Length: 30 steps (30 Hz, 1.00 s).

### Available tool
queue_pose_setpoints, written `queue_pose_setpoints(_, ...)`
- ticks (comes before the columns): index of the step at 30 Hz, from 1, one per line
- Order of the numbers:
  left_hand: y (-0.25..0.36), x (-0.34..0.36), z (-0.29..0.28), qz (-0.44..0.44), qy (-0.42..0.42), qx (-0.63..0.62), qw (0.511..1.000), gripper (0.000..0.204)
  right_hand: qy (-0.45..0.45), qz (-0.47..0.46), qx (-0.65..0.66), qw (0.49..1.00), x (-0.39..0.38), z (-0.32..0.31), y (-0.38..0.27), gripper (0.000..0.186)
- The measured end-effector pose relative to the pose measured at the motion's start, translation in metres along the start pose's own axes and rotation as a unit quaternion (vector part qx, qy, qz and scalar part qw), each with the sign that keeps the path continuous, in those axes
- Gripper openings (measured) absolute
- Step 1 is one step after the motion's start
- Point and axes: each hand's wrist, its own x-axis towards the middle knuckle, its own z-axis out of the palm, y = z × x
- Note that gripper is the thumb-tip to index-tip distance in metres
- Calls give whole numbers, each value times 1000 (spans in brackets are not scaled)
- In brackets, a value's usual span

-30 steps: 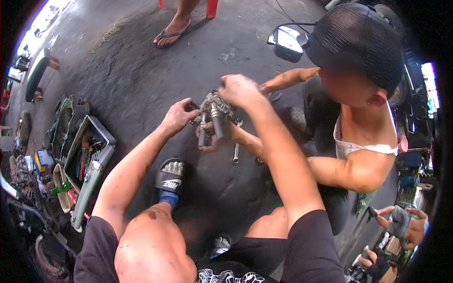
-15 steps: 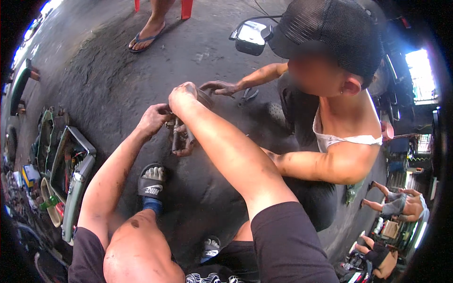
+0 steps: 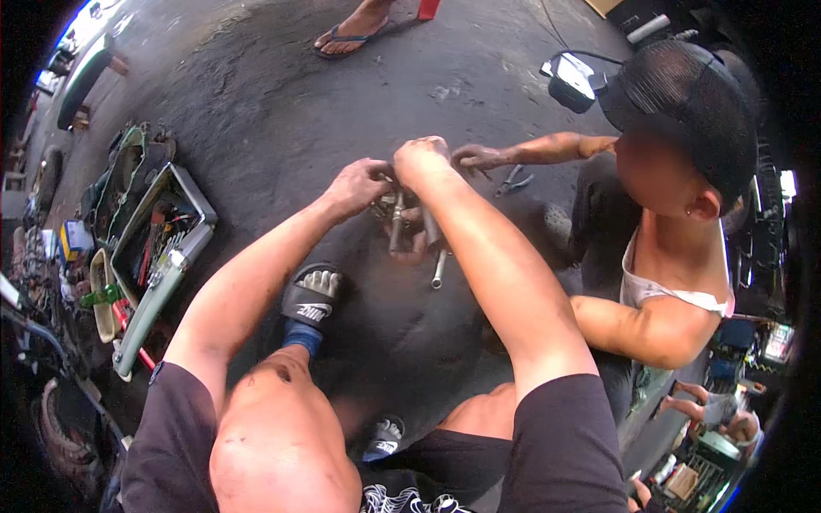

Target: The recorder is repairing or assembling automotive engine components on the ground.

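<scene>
In front of me a greasy metal mechanical part (image 3: pixel 397 224) with a rod-like piece is held low over the floor. My left hand (image 3: pixel 361 186) is closed at its left upper side, fingertips pinching its edge. Just beside it, my right hand (image 3: pixel 421 161) is curled into a grip on top; what lies inside its fingers is hidden. A co-worker's hand (image 3: pixel 416 241) supports the part from below, partly behind my right forearm. The co-worker's other hand (image 3: pixel 479 157) reaches in close to my right hand. A shiny wrench-like bar (image 3: pixel 440 270) sticks out below the part.
Pliers (image 3: pixel 514 181) lie on the dark floor (image 3: pixel 256 111) right of the hands. An open toolbox (image 3: pixel 190 201) with several tools stands at left. The co-worker in a cap (image 3: pixel 684 103) crouches at right. A sandalled foot (image 3: pixel 351 36) is at the top.
The whole view has swung, so the hands and co-worker appear farther right. The shiny bar now shows below the part. Both my hands remain closed at the part.
</scene>
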Motion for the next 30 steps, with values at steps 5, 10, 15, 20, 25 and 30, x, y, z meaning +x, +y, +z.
queue_pose_setpoints(5,-7,-2,7,-69,69,-48,994,31,-1,-7,20,1000,1,-7,0,38)
queue_pose_setpoints(10,-18,4,5,10,25,-72,997,26,-36,12,9,999,-2,-9,3,38)
queue_pose_setpoints(15,-24,6,9,40,35,23,998,26,-25,-1,22,999,2,-5,2,39)
queue_pose_setpoints(20,-32,4,2,-2,-35,-99,994,36,-30,-13,23,999,2,-9,4,35)
queue_pose_setpoints(25,-40,1,8,70,37,-51,996,32,-77,5,42,996,0,-12,9,38)
queue_pose_setpoints(30,-44,4,12,96,29,-3,995,34,-34,-16,18,999,6,-9,6,36)
